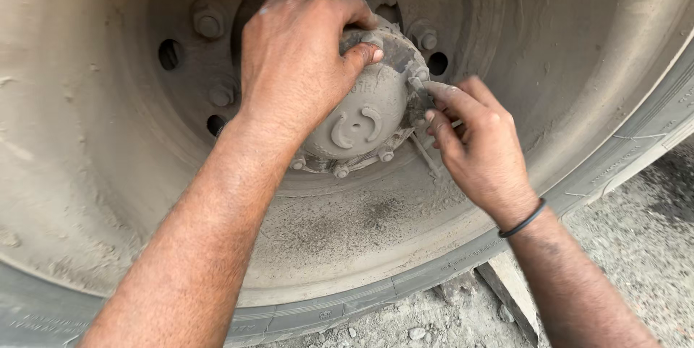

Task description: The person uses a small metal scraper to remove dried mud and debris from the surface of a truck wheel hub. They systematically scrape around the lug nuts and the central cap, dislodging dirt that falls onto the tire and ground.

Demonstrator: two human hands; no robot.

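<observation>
Dusty steel wheel rim [94,138] lies left of your grip. Your left hand [296,52] clasps the top of the domed hub cap [361,120] at the rim's centre. Just right of it, your right hand [473,145] pinches a thin metal tool [421,95] against the cap's flange, tyre [650,131] beyond.

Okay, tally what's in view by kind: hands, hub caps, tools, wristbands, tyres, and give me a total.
hands: 2, left hand and right hand
hub cap: 1
thin metal tool: 1
wristband: 1
tyre: 1
Total: 6
</observation>
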